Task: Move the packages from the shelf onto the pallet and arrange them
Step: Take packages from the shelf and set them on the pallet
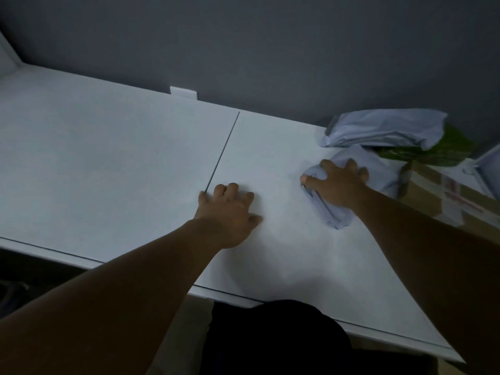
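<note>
White shelf [108, 158]: our left hand [230, 212] rests loosely curled, empty, mid-surface, bare board leftward. Our right hand [338, 185] grips a grey poly mailer [384, 174] touching the cardboard box [446, 201] at the right end.

The shelf [108, 158] is carrying at right a far bag [384, 128], a near bag [385, 180], a green packet [446, 150] and a box [438, 196].

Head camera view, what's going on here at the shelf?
A person is reaching onto the white shelf. Their right hand grips a crumpled grey mailer bag near the shelf's right end, while the left hand rests on the shelf surface and holds nothing. Behind the gripped bag lie a second grey mailer and a green package, with a cardboard box to the right.
</note>
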